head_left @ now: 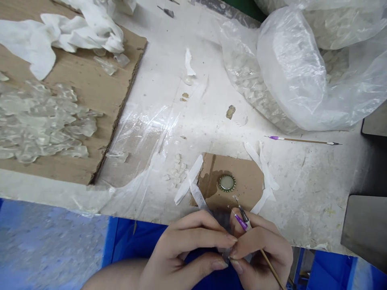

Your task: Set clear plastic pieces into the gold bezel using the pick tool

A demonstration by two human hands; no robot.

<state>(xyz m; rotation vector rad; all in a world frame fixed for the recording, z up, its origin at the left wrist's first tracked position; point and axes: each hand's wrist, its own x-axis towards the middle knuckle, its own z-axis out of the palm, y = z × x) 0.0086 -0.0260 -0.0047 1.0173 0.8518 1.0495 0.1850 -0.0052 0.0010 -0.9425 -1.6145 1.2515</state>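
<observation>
My left hand and my right hand meet at the table's near edge, fingertips pinched together on a small clear piece that I can barely make out. In my right hand are also two thin tools, a purple-tipped stick and a metal-tipped one, pointing up toward a bottle cap. The cap lies on a small square of cardboard just beyond my fingers.
A large cardboard sheet at left carries a heap of clear pieces and white cloth. Big plastic bags of clear pieces fill the back right. Another purple-tipped stick, small white bits and paper strips lie on the table.
</observation>
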